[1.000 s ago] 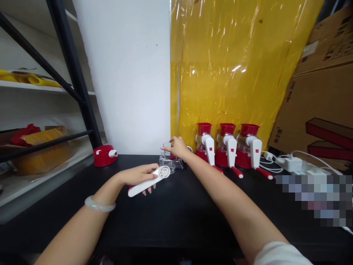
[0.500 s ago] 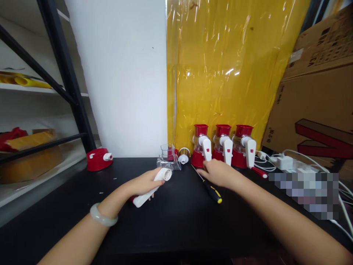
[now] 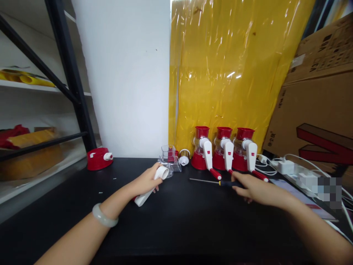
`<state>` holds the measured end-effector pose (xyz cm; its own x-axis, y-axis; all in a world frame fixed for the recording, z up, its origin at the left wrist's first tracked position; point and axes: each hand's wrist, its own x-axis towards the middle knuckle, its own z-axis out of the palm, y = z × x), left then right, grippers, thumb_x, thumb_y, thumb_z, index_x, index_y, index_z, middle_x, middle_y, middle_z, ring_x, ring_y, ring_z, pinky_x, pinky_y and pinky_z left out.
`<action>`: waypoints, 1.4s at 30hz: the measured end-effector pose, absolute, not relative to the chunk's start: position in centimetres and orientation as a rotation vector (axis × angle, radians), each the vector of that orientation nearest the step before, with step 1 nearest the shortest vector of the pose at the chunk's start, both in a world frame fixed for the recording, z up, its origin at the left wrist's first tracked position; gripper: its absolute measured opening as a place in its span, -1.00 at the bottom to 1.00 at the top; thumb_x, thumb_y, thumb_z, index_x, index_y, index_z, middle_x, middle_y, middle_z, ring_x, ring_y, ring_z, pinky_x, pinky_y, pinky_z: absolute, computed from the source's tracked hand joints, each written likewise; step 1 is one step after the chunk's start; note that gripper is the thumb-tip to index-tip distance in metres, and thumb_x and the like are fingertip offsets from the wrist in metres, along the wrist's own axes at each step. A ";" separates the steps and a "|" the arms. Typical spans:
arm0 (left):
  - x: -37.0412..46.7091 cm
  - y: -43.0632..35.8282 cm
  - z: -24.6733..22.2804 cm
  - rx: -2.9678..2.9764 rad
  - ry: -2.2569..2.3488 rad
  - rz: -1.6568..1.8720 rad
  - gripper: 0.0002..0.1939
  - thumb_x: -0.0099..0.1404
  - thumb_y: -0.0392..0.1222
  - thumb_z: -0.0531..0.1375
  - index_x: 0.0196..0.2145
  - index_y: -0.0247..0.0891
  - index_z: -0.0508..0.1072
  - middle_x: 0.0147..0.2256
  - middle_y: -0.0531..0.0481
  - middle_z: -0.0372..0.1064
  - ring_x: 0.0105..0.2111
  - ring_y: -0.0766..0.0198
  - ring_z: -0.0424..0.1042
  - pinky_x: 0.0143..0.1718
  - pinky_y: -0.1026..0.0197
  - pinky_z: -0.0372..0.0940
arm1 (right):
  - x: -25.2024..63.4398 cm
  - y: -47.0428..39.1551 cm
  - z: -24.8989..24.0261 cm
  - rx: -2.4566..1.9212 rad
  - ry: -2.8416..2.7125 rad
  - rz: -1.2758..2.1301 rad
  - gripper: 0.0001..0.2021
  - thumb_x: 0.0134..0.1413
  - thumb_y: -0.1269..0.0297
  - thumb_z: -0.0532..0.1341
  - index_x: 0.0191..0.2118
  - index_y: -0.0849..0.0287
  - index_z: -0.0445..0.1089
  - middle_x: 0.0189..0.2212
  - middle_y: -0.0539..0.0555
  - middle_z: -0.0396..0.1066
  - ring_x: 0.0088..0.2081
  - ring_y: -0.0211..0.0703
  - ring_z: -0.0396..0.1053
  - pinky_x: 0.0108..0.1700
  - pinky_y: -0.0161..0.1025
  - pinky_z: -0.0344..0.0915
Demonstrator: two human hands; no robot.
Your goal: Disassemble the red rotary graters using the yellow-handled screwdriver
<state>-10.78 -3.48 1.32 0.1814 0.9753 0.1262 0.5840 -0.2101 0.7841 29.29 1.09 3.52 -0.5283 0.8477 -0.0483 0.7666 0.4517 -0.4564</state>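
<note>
A white crank (image 3: pixel 142 199) is sitting in the person's left hand (image 3: pixel 151 178), low over the middle of a black table (image 3: pixel 171 232). The fingers are wrapping around its arm, the round socket end is facing up and to the right, and a bit of red is showing at the lower end. The right hand (image 3: pixel 252 187) is grasping a screwdriver (image 3: pixel 225 183) by its dark handle; the thin shaft is pointing left, toward the crank but well apart from it. Whether its tip is touching the table, I cannot tell.

Just beyond the left hand, a clear housing (image 3: pixel 175 167) is standing on the table, with something red showing behind it. A metal drum (image 3: pixel 184 156) with a white end is lying just beside it, to the right. Farther right, three grinders (image 3: pixel 224 152) are standing in a row, each showing a red top, a red base and a white handle with a red grip. Off to the left, a separate red base (image 3: pixel 98 160) is resting near the table's back edge.

At the right, white cables (image 3: pixel 267 168) are trailing around a charger (image 3: pixel 286 167), and a large carton (image 3: pixel 317 106) is leaning behind them. A white panel (image 3: pixel 129 81) and a yellow plastic sheet (image 3: pixel 234 66) are forming the backdrop. A pale bangle (image 3: pixel 104 216) is circling the left wrist.
</note>
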 end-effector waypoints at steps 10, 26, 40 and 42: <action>-10.4 -3.1 1.2 1.675 1.141 1.388 -0.54 0.19 -0.17 0.24 -0.01 -0.13 0.15 -0.47 0.19 0.24 -0.60 0.36 0.34 -0.54 0.21 0.38 | 25.9 3.6 5.2 -0.816 -1.929 0.482 -0.76 0.10 0.05 0.20 -0.32 0.14 0.32 -0.51 -0.02 0.35 -0.50 -0.25 0.29 -0.44 -0.31 0.24; -9.5 -4.3 1.0 1.567 0.989 1.527 -0.53 0.22 -0.17 0.26 -0.01 -0.11 0.10 -0.42 0.16 0.27 -0.60 0.38 0.36 -0.58 0.25 0.38 | 21.8 2.6 0.4 -0.339 -1.787 -0.073 -0.93 0.03 0.39 0.30 -0.33 0.16 0.40 -0.46 0.03 0.45 -0.43 -0.22 0.42 -0.37 -0.31 0.36; -9.6 -4.1 0.7 1.637 1.080 1.520 -0.56 0.24 -0.15 0.26 -0.01 -0.12 0.13 -0.34 0.11 0.28 -0.58 0.38 0.39 -0.55 0.22 0.39 | 22.1 2.3 0.7 -0.335 -1.795 -0.156 -0.93 0.02 0.39 0.31 -0.34 0.16 0.40 -0.48 0.05 0.45 -0.44 -0.21 0.43 -0.39 -0.30 0.38; -9.7 -4.0 0.6 1.634 1.086 1.521 -0.55 0.23 -0.15 0.26 -0.01 -0.12 0.13 -0.33 0.10 0.28 -0.57 0.37 0.39 -0.55 0.21 0.39 | 22.1 2.3 0.7 -0.331 -1.800 -0.160 -0.92 0.02 0.39 0.31 -0.34 0.16 0.40 -0.48 0.05 0.45 -0.44 -0.21 0.43 -0.39 -0.30 0.38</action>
<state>-9.67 -3.96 0.61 -0.0152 0.8909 0.4540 0.1404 -0.4476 0.8831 22.11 2.34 0.70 -0.2219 0.1392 0.9651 0.3073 0.9493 -0.0663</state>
